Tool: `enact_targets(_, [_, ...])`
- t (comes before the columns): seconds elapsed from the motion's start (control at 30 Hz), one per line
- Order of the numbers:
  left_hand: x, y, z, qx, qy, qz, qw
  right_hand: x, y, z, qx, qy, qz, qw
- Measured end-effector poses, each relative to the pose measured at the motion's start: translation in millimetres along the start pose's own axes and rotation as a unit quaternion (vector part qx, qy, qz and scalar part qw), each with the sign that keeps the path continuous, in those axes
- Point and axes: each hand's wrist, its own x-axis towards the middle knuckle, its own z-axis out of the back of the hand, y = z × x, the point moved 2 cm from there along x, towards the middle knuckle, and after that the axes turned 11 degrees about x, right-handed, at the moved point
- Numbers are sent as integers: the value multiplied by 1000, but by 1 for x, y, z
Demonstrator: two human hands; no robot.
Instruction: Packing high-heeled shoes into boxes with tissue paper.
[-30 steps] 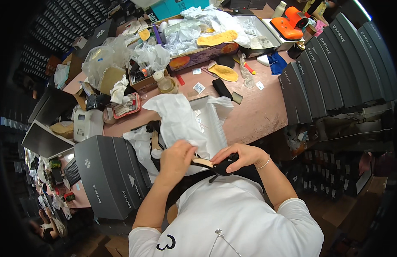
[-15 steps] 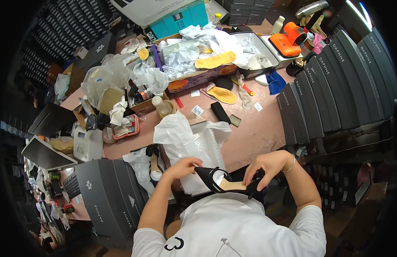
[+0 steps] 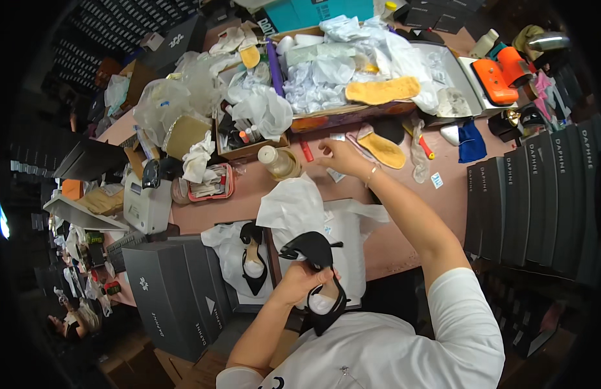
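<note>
My left hand (image 3: 299,284) is closed round a black pointed-toe heeled shoe (image 3: 315,248), held toe-down close to my body. White paper stuffing (image 3: 321,303) shows inside its toe. My right hand (image 3: 342,159) reaches over the pink table, fingers apart and empty, nearest to a small red piece (image 3: 307,151) and a bottle of yellowish liquid (image 3: 282,163). In front of me lies an open white box (image 3: 352,259) with white tissue paper (image 3: 289,209). The matching black shoe (image 3: 255,284) rests on tissue in a box to the left.
Dark grey shoeboxes stand at left (image 3: 167,292) and right (image 3: 540,201). Along the back sit a large carton full of crumpled paper (image 3: 320,74), yellow insoles (image 3: 382,91) and an orange device (image 3: 491,81). A red basket (image 3: 213,188) stands left of the bottle.
My right hand has let go of the shoe and moved forward over the table. My left hand now holds the shoe alone, turned from lying sideways to toe-down. The view has shifted.
</note>
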Motion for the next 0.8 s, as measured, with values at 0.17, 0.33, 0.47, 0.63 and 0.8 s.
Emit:
enact_targets(0.17, [-13,1,8,-82,-124,-23,989,38,-31,-73,-183,-8,-1,983])
enact_targets(0.33, [-19,-4,12,-77,-140,-28,987,29,-40,-60,-146,-19,-51,988])
enact_targets(0.47, [-32,-15,3,-71,-136,-37,987,-56,-7,-12,315,-57,-117,940])
enact_targets(0.63, [-27,-18,-24,-32,-61,17,997,-251,45,13,621,-85,-95,773])
enact_targets(0.8, [-3,7,-75,57,76,74,993,-390,76,-8,670,-166,-125,712])
